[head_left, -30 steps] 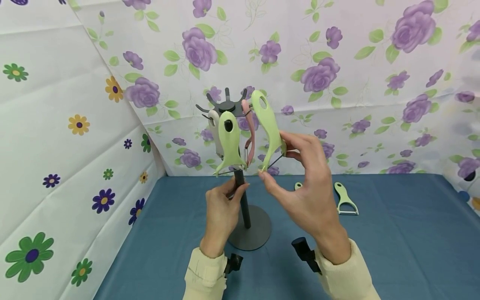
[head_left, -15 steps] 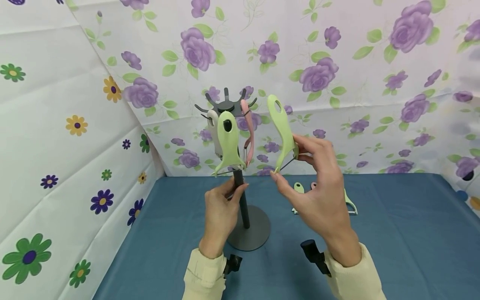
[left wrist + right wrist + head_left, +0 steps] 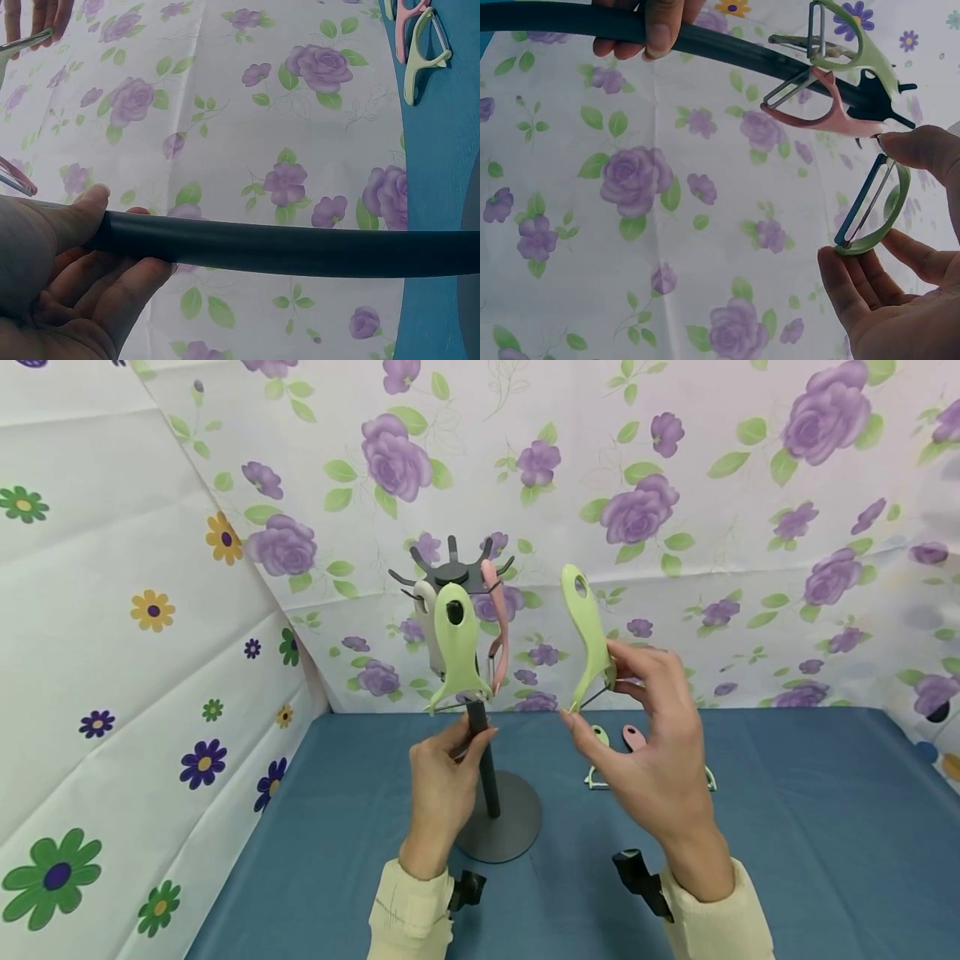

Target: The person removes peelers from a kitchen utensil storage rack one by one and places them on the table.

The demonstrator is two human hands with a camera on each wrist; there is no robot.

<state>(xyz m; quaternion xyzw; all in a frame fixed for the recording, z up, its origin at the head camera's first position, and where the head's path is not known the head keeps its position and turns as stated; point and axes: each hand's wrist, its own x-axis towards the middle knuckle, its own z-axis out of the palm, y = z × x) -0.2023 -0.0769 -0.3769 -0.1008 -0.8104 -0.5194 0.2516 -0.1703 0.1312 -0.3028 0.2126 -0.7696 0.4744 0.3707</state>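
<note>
In the head view, my left hand (image 3: pixel 444 777) grips the dark pole (image 3: pixel 490 781) of an upright stand, thumb and fingers around it. My right hand (image 3: pixel 663 747) pinches a light green peeler (image 3: pixel 588 627) by its blade end, handle up, to the right of the stand and apart from it. The right wrist view shows its blade (image 3: pixel 864 199) between thumb and fingertips. From the stand's hooked top (image 3: pixel 453 577) hang another green peeler (image 3: pixel 456 643), a pink peeler (image 3: pixel 501 635) and a white peeler (image 3: pixel 427 622), the white one partly hidden behind the green.
The stand's round base (image 3: pixel 519 828) sits on the blue tablecloth (image 3: pixel 825 827). Behind my right hand lie a pink peeler (image 3: pixel 633 737) and green peelers (image 3: pixel 421 60), partly covered in the head view. Floral cloth (image 3: pixel 750 560) hangs at the back and left.
My right hand has carried the green peeler from beside a hook of the stand to the right and slightly down. My left hand stays on the pole.
</note>
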